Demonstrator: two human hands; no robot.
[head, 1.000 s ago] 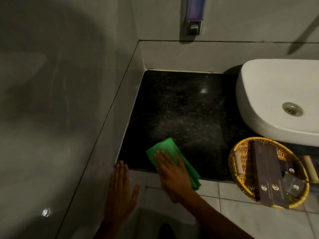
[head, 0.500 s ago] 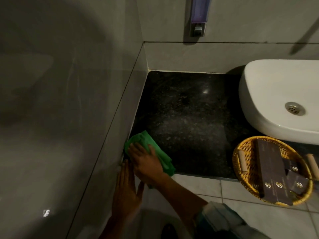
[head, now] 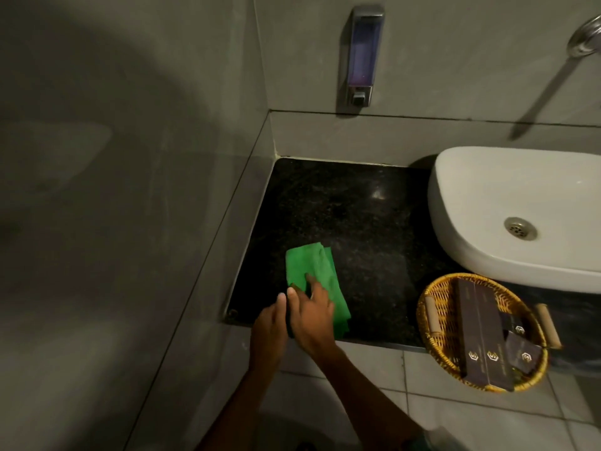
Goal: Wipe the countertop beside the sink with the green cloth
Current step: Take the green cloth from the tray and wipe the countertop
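A folded green cloth [head: 310, 271] lies flat on the black speckled countertop [head: 357, 222], near its front left edge. My right hand [head: 312, 315] presses down on the near end of the cloth, fingers spread over it. My left hand [head: 268, 330] rests right beside it at the counter's front edge, fingers together and touching the right hand. The white sink [head: 507, 209] stands on the right side of the counter.
A wicker basket [head: 435, 323] holding dark boxes sits at the counter's front right, under the sink's rim. A soap dispenser [head: 359, 56] hangs on the back wall. Grey tiled walls close the left and back. A metal tap [head: 585, 37] shows at the top right.
The right hand has slid the cloth from the left wall back toward the right and a bit farther onto the counter. The left hand has shifted right from the wall to beside the right hand.
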